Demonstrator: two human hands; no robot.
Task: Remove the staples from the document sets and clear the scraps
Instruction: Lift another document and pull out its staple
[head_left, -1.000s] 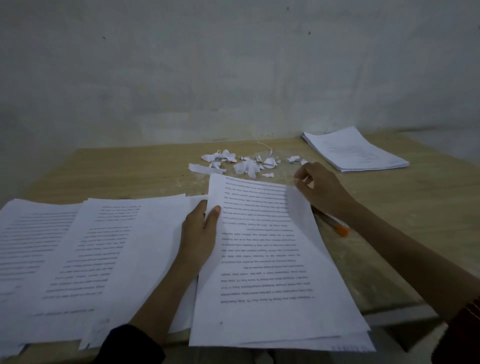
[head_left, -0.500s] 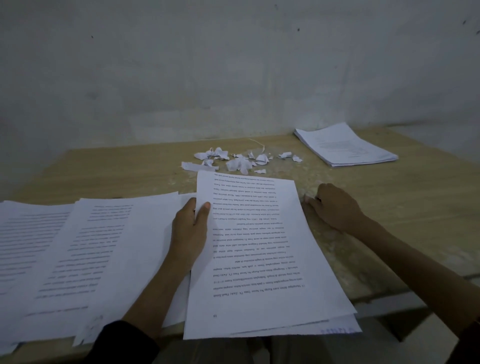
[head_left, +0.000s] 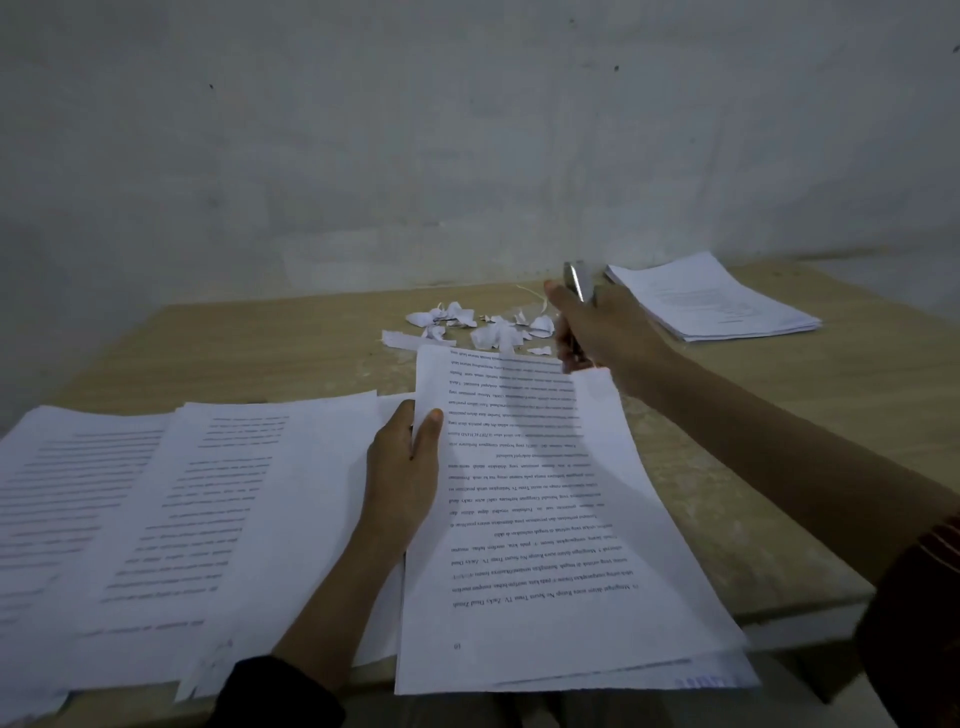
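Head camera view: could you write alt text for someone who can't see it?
A person's left hand grips the edge of a printed document set on a wooden table, while the right hand lifts a slim tool. Torn paper scraps lie beyond, with paper stacks either side.

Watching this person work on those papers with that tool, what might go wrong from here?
The right hand holds a blurred, pen-like tool above the document set; a slip might tear its corner. The set overhangs the table edge and, pinched only by the left hand, might slide off. The arm might scatter the paper scraps.
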